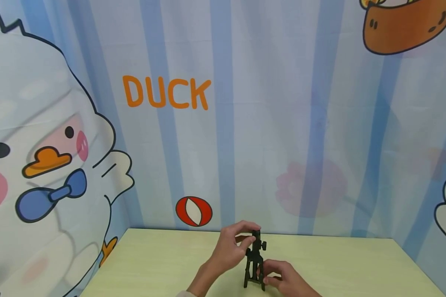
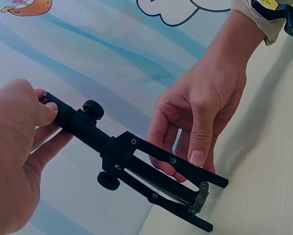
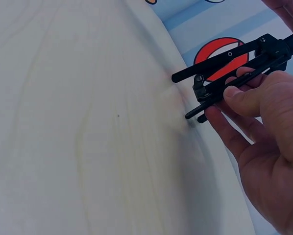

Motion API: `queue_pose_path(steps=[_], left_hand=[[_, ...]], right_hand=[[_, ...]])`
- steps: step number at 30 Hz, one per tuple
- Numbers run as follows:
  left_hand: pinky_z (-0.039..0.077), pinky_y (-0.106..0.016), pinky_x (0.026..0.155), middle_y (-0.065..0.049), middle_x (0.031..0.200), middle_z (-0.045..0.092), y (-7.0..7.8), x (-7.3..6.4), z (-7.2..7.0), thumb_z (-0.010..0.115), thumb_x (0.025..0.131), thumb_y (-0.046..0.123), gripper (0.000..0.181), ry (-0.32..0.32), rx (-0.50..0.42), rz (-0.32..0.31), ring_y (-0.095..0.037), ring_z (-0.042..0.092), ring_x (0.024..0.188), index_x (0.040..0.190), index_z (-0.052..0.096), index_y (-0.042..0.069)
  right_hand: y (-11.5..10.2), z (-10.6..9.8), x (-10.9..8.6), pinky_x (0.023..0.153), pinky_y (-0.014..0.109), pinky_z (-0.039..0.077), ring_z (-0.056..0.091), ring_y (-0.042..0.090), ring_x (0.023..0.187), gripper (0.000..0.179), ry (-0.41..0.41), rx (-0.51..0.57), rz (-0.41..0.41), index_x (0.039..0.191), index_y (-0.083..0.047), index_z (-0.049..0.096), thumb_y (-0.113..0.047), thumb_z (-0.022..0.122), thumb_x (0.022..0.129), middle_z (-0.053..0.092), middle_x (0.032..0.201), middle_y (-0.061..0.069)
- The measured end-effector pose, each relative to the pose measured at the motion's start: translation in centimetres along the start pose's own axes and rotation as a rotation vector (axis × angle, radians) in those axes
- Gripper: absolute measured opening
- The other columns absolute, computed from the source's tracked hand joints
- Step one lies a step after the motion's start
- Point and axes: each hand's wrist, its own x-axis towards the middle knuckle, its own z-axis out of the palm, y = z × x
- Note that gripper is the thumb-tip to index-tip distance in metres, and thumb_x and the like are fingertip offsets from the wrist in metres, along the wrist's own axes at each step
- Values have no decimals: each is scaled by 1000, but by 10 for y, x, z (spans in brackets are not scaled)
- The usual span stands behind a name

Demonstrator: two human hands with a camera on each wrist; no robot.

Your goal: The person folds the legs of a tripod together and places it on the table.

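A small black tripod [image 1: 255, 260] stands upright near the table's front, its legs only slightly spread. My left hand [image 1: 229, 246] grips its top end between thumb and fingers, as the left wrist view also shows with the hand [image 2: 16, 152] at the left. Two round knobs stick out from the column [image 2: 90, 132]. Low on the tripod, my right hand [image 1: 285, 277] pinches one leg. From the right wrist view, the thumb and fingers of that hand [image 3: 271, 132] close around the leg [image 3: 225, 95], near the foot.
Both hands work over a pale wooden table [image 1: 163, 260]. Behind it hangs a blue-and-white striped curtain [image 1: 252, 123] printed with cartoon ducks. A dark band with a yellow label [image 2: 270, 4] sits at the right wrist.
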Motion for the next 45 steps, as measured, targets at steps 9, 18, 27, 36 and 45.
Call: queue_pose_path(steps=[9,18,27,36,45], left_hand=[[57,-27,76,-12,107,59,6,3,2,67,86,-4,20,32,74,74,-25,61,96,103,66,7],[57,-25,69,-8,93,57,-2,5,4,70,85,-1,17,77,184,136,-18,58,80,98,67,9],[57,-27,74,-10,98,60,9,4,1,66,86,-6,18,50,144,83,-19,63,87,98,66,8],[57,-29,78,-11,102,61,11,4,-2,63,85,-12,21,-6,78,65,-22,63,92,101,64,2],[56,-29,81,-11,106,62,5,3,-5,61,87,-11,21,-41,-3,35,-21,64,94,102,63,3]], right_hand=[[-1,2,-2,79,27,52,64,24,96,20,18,86,20,113,-2,64,-8,59,94,65,104,17],[-1,2,-3,77,30,55,64,25,93,21,92,96,60,111,-2,63,-11,64,92,63,103,17],[-2,-2,-1,87,35,52,56,35,111,27,147,56,89,122,-6,58,-16,57,97,57,121,16],[0,-6,0,84,26,49,62,28,103,21,13,107,12,115,-3,63,-7,55,96,64,109,20],[2,-8,-1,85,24,47,63,23,101,22,-63,126,3,113,4,62,-7,56,95,65,105,23]])
